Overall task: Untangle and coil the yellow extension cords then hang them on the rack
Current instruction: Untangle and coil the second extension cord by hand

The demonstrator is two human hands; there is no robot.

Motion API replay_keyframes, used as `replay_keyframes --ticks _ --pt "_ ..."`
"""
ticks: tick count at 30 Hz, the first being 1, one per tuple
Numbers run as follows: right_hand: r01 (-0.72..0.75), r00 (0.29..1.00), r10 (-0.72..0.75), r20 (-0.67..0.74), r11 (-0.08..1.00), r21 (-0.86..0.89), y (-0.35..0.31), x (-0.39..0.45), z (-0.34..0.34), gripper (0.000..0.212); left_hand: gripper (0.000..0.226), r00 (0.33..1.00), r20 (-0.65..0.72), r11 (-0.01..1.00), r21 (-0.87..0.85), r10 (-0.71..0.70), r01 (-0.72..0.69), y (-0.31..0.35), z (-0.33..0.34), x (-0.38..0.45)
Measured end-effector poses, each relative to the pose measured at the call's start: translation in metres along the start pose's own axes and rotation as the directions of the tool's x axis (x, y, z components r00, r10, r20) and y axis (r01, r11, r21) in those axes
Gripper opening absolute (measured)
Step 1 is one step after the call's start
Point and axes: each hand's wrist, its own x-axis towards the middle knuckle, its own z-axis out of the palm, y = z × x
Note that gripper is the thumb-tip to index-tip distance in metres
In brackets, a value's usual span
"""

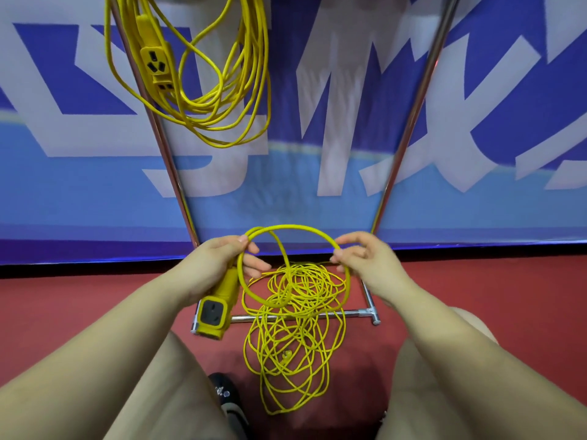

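Left hand (219, 258) grips the socket block (216, 308) plus the first cord loop (295, 265); right hand (359, 258) pinches the loop's far side, fingers half curled. Rest of the cord is a tangled pile (292, 338) on the floor, across the rack's base bar (349, 313). 1 coiled cord (222, 90) already hangs on the rack. Cord looks light, thin, springy, likely to snag; the block is the heavy end, so best anchor there and feed slack hand over hand.

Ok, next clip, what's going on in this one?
A person is coiling a yellow extension cord. The left hand grips the socket end and the first loop; the right hand pinches the loop's other side. Most of that cord lies in a tangled pile on the red floor, across the rack's base bar. Another coiled cord already hangs on the rack.
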Motion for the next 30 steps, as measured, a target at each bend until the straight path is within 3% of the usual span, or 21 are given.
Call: replay_keyframes --ticks 2,7,11,14,22,25,30 --pt "0.040 0.998 -0.040 -0.057 0.999 0.001 -0.011 0.000 -0.001 0.015 0.032 0.999 0.001 0.998 -0.043 -0.040 0.040 -0.007 -0.001 -0.001" --pt "0.153 0.988 -0.156 0.002 0.963 -0.221 -0.029 0.004 -0.007 0.017 0.035 0.995 -0.021 0.986 -0.134 -0.101 0.097 -0.012 -0.001 0.000" --pt "0.153 0.988 -0.146 0.054 0.975 -0.160 -0.040 0.005 -0.011 0.013 0.035 0.987 -0.034 0.965 -0.221 -0.154 0.143 -0.014 -0.003 -0.002" --pt "0.180 0.981 -0.159 0.110 0.961 -0.209 -0.042 0.005 -0.005 0.009 0.033 0.981 -0.051 0.936 -0.313 -0.188 0.163 -0.018 -0.006 -0.004" --pt "0.220 0.974 -0.179 0.137 0.887 -0.406 -0.041 0.012 0.025 0.005 0.029 0.993 0.028 0.990 -0.083 -0.113 0.115 -0.016 0.011 -0.003" --pt "0.201 0.977 -0.142 0.161 0.866 -0.458 -0.043 0.012 0.034 0.014 0.029 0.993 0.065 0.994 -0.039 -0.096 0.099 -0.018 0.018 -0.004" --pt "0.233 0.972 -0.217 0.095 0.803 -0.548 -0.045 0.009 0.046 0.028 0.026 0.995 0.075 0.998 0.017 -0.066 0.065 -0.023 0.025 -0.004"
